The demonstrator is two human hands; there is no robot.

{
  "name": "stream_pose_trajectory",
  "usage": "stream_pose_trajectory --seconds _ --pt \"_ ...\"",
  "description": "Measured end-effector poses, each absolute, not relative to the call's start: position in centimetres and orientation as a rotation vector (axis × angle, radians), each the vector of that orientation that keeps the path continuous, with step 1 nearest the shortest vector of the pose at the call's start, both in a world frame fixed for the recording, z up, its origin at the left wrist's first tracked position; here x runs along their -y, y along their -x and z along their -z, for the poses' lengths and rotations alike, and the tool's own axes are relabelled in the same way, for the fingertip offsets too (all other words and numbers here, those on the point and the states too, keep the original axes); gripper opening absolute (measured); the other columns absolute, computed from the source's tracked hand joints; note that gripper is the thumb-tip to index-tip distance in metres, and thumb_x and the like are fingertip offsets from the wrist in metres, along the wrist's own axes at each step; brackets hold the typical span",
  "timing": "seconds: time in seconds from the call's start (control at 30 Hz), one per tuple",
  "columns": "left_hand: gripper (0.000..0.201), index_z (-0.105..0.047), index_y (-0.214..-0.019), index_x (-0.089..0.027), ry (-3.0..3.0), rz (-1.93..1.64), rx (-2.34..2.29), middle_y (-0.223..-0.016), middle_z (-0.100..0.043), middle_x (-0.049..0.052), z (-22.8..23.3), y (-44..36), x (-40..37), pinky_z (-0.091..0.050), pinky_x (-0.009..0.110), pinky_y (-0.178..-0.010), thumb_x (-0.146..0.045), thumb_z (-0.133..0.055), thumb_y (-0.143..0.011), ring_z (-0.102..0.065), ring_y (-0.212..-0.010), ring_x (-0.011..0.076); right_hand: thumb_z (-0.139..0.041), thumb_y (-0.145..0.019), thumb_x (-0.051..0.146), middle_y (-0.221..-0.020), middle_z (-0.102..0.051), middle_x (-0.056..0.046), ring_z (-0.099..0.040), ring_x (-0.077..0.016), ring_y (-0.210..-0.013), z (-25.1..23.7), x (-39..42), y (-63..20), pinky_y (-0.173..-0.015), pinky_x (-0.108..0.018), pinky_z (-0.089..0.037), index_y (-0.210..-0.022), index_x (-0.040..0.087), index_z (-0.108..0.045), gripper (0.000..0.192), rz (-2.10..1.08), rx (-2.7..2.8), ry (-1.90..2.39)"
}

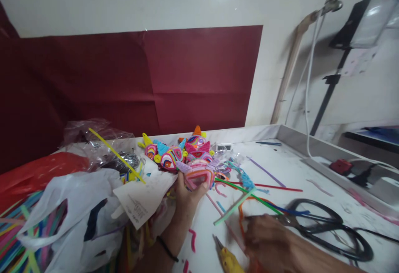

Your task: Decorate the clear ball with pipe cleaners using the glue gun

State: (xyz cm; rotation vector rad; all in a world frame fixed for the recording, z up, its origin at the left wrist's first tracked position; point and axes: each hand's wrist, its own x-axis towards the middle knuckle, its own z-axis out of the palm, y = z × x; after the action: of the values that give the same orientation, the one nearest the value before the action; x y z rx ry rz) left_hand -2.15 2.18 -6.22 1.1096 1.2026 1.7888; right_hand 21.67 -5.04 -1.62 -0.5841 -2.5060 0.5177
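My left hand [190, 194] grips a pink pipe-cleaner animal head [200, 177] with lilac horns, thumb on its front edge. My right hand [268, 239] is low over the table beside large black-handled scissors [336, 229]. Its fingers are blurred and partly hidden, so I cannot tell whether it holds anything. An orange pipe cleaner [240, 212] runs up from beside that hand. Between my hands lies a yellow tool with a pointed metal tip [230, 261], partly cut off by the frame. Green pipe cleaners [235, 206] lie ahead of my right hand.
Several finished colourful heads [171, 156] sit at the back. On the left are a white plastic bag [84, 215], a red bag [46, 175], bundled pipe cleaners [12, 239] and a handwritten paper [140, 200]. A raised tray edge [311, 152] and cables [310, 77] border the right.
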Motion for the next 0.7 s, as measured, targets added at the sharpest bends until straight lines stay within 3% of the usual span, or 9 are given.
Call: stream_pose_trajectory --seconds 0.03,0.1,0.2,0.27,0.4,0.7 --pt "0.058 -0.060 -0.113 -0.022 -1.122 -1.788 -1.215 -0.109 -0.073 0.007 6.2 2.1 -2.2 -0.056 0.044 -0.092 -0.030 -0.083 -0.060 -0.069 -0.103 0.0302 -0.068 -0.085 0.029 -0.106 -0.075 -0.007 -0.072 -0.0246 -0.096 1.1 5.0 -21.2 -0.081 -0.031 -0.059 -0.108 0.027 -0.071 0.023 -0.573 2.459 0.767" --pt "0.057 -0.061 -0.113 -0.021 -1.160 -1.779 -1.242 -0.104 -0.073 0.006 6.2 2.1 -2.1 -0.056 0.043 -0.091 -0.031 -0.083 -0.061 -0.070 -0.100 0.0288 -0.063 -0.085 0.029 -0.098 -0.075 -0.008 -0.071 -0.0238 -0.090 0.5 4.1 -19.9 -0.078 -0.033 -0.057 -0.098 0.023 -0.070 0.016 -0.626 2.220 0.959" --pt "0.058 -0.059 -0.114 -0.021 -1.208 -1.793 -1.290 -0.107 -0.072 0.007 6.4 2.2 -2.2 -0.055 0.041 -0.093 -0.031 -0.082 -0.062 -0.069 -0.103 0.0279 -0.063 -0.082 0.042 -0.094 -0.072 -0.007 -0.068 -0.0254 -0.090 1.2 1.3 -17.1 -0.080 -0.039 -0.052 -0.094 0.021 -0.066 0.025 -0.769 1.840 1.147" --pt "0.059 -0.058 -0.116 -0.020 -1.242 -1.792 -1.297 -0.113 -0.070 0.009 6.5 2.4 -2.3 -0.053 0.041 -0.095 -0.033 -0.080 -0.064 -0.068 -0.106 0.0277 -0.067 -0.074 0.048 -0.080 -0.067 -0.004 -0.065 -0.0228 -0.077 2.0 -0.8 -15.0 -0.067 -0.035 -0.050 -0.086 0.021 -0.060 0.030 -0.932 1.606 1.111" --pt "0.057 -0.057 -0.113 -0.018 -1.297 -1.774 -1.330 -0.111 -0.070 0.010 6.9 2.6 -2.7 -0.053 0.038 -0.090 -0.036 -0.080 -0.064 -0.068 -0.101 0.0266 -0.075 -0.058 0.045 -0.069 -0.059 0.002 -0.055 -0.0159 -0.062 2.8 -3.1 -12.0 -0.057 -0.030 -0.044 -0.084 0.021 -0.056 0.040 -1.084 1.314 1.035" --pt "0.068 -0.057 -0.120 -0.020 -1.252 -1.795 -1.380 -0.112 -0.070 0.009 7.1 2.7 -2.8 -0.052 0.037 -0.091 -0.034 -0.082 -0.059 -0.068 -0.104 0.0279 -0.080 -0.054 0.042 -0.063 -0.056 0.004 -0.051 -0.0141 -0.056 3.1 -3.9 -10.7 -0.047 -0.025 -0.038 -0.078 0.024 -0.051 0.041 -1.133 1.181 1.003"
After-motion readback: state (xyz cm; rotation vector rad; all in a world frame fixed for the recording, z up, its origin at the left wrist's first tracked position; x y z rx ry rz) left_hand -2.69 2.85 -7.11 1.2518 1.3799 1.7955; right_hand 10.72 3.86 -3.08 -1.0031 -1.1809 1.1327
